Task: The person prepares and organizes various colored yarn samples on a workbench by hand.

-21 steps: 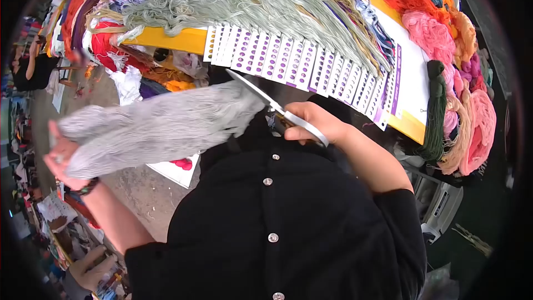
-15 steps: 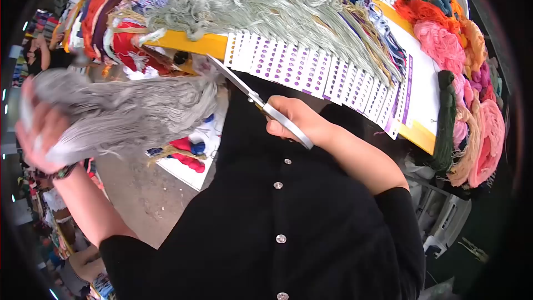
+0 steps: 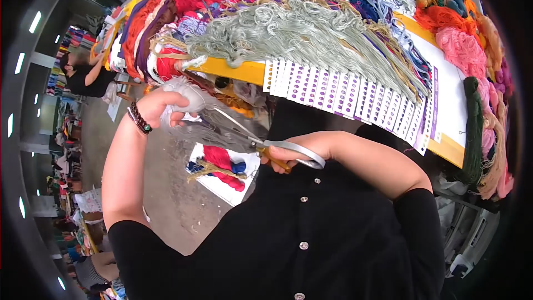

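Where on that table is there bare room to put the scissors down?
Little room. The white sheet between the card row and the pink yarn is bare, as is the yellow edge below it. Elsewhere yarn covers the table. The right hand holds the scissors; the left hand grips grey yarn.

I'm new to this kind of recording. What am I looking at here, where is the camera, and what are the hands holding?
No machine: a person in a black top works bare-handed, filmed by a camera on their head that looks down. The left hand grips a bundle of grey yarn. The right hand holds scissors, blades open against that bundle. The yellow table carries a pale green skein, white cards with purple dots and many coloured skeins. Another person sits at far left.
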